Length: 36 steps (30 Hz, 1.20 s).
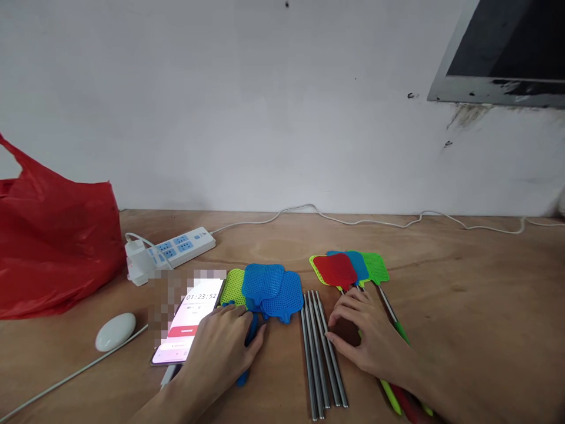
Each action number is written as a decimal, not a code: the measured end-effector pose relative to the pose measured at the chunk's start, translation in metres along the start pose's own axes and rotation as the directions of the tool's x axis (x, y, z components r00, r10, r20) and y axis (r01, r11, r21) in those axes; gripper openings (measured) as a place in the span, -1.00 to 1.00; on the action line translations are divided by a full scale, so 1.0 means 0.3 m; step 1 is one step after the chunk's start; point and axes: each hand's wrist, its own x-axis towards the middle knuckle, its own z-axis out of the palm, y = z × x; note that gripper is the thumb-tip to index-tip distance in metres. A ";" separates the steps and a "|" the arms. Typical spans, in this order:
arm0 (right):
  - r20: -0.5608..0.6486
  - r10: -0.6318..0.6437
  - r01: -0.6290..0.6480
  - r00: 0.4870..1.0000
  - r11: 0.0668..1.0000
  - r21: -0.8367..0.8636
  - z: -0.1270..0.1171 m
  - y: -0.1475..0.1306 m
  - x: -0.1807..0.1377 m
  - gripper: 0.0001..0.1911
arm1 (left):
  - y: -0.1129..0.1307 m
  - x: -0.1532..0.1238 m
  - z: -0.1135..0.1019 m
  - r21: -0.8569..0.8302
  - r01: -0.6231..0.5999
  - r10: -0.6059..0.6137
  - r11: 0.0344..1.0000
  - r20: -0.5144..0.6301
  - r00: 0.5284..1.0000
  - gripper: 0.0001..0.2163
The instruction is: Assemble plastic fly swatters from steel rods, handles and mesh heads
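My left hand [225, 338] lies palm down over blue plastic handles [252, 330], fingers curled over them and thumb out on their right side; its fingertips are partly hidden. Just beyond it, loose mesh fly swatter heads overlap, a yellow-green one [232, 287] under blue ones [263, 281]. Several metal rods [315, 347] lie side by side to the right. At their right edge my right hand [364, 335] is curved, thumb and forefinger apart, nothing between them. Its other fingers rest at the shafts of fly swatters with red [338, 270], blue and green [376, 268] heads, partly covering them.
Left of my left hand lies a lit phone [189, 324] showing a timer. Behind it stands a white power strip [183, 247] with a plug and a cable along the wall. A white mouse-like object [115, 331] and a red plastic bag [57, 247] are at left.
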 end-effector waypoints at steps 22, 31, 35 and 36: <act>-0.069 0.143 -0.151 0.987 0.980 -0.129 0.016 -0.021 0.002 -0.83 | 0.021 -0.011 0.010 -0.288 -0.246 0.169 0.926 -0.267 0.949 -0.76; -0.115 0.176 -0.193 0.978 0.967 -0.164 0.013 -0.040 0.007 -0.78 | 0.031 -0.016 0.014 -0.320 -0.405 0.259 0.856 -0.414 0.873 -0.79; -0.131 0.186 -0.209 0.974 0.960 -0.186 0.015 -0.040 0.005 -0.79 | 0.030 -0.011 0.017 -0.339 -0.401 0.243 0.851 -0.422 0.873 -0.80; -0.136 0.187 -0.211 0.973 0.960 -0.185 0.016 -0.039 0.004 -0.79 | 0.029 -0.009 0.018 -0.345 -0.398 0.240 0.850 -0.420 0.875 -0.80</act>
